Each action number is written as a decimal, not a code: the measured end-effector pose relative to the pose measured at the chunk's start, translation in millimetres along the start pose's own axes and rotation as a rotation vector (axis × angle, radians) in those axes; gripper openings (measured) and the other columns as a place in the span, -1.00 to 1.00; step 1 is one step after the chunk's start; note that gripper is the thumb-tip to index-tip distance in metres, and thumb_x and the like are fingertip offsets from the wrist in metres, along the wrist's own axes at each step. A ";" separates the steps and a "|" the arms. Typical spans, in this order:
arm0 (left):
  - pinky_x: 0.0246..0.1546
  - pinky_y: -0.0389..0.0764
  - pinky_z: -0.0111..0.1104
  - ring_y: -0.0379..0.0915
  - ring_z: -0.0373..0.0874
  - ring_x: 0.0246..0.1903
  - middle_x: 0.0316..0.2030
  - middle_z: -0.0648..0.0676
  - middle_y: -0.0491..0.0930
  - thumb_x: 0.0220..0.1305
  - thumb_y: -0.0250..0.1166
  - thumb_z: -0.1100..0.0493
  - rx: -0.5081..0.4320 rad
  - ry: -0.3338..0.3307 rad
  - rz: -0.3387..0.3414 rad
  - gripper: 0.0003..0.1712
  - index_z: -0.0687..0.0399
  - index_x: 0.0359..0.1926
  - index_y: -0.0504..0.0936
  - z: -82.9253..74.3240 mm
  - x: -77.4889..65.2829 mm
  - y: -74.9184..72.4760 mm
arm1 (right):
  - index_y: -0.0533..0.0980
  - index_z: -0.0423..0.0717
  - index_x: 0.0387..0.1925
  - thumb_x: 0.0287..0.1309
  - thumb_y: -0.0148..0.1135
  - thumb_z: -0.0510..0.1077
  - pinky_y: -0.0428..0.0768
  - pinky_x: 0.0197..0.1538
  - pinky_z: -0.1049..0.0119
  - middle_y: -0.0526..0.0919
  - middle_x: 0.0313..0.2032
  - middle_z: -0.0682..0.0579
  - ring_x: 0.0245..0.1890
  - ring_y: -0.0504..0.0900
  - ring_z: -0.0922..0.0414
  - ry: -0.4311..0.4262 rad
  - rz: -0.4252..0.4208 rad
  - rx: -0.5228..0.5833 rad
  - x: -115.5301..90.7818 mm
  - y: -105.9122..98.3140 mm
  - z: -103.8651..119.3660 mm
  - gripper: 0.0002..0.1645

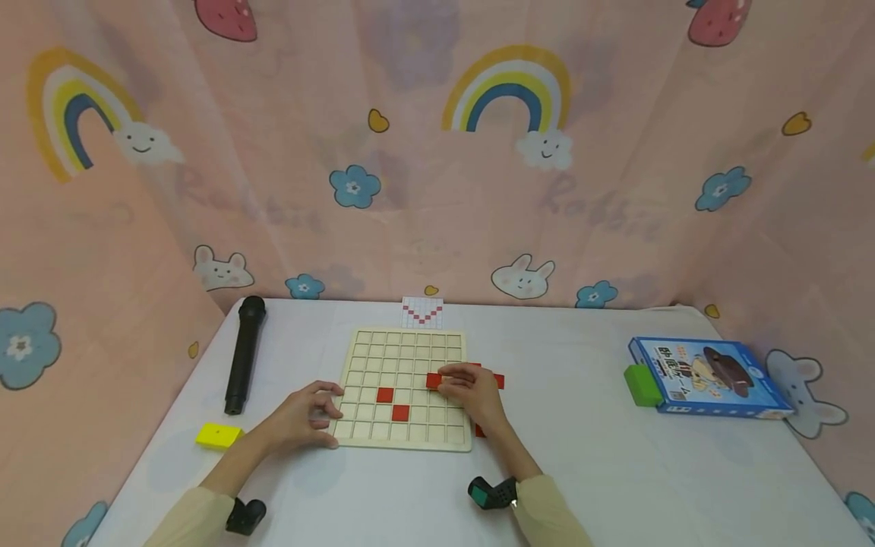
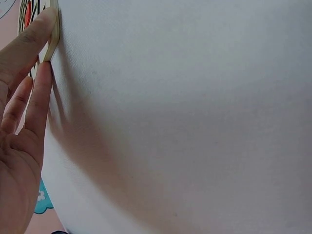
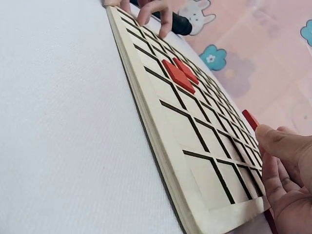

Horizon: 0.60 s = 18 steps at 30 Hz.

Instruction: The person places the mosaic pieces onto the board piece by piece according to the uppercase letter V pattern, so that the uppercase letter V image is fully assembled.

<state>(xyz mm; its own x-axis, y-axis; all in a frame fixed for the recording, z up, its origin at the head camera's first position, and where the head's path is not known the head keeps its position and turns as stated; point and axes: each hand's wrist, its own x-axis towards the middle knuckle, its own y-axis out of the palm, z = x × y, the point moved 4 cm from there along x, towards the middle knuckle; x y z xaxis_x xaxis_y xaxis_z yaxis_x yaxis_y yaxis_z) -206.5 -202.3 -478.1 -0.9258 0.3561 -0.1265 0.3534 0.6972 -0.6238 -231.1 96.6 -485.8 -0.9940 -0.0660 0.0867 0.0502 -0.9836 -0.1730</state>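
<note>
A cream gridded board lies on the white table with two red square tiles, one red tile and another red tile, set diagonally in its cells. My right hand is over the board's right side and pinches a red tile between thumb and fingers. My left hand rests against the board's lower left edge; in the left wrist view its fairly straight thumb and fingers touch the board's corner. More red tiles lie right of the board, partly hidden by my right hand.
Behind the board is a small card with a red V-shaped grid pattern. A black microphone and yellow block lie on the left. On the right, a green block sits beside a blue box. A patterned pink curtain surrounds the table.
</note>
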 end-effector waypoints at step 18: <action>-0.11 0.64 -0.41 0.34 0.12 0.12 0.15 0.09 0.39 -0.27 0.60 0.30 -0.001 -0.006 -0.006 -0.67 0.09 -0.43 0.63 -1.3 -1.0 0.4 | 0.63 -0.28 -0.17 0.00 0.40 -0.34 0.67 -0.12 0.39 0.69 -0.20 -0.13 -0.24 0.68 0.05 -0.023 0.049 -0.023 13.2 30.2 1.9 -0.72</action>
<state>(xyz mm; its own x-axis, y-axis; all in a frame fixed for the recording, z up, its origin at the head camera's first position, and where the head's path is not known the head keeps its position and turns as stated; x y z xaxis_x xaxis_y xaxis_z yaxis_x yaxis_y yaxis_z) -205.3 -201.6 -477.2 -0.9288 0.3482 -0.1269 0.3477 0.7003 -0.6235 -242.5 65.7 -488.0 -0.9879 -0.1184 0.0998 0.0966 -0.9751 -0.1998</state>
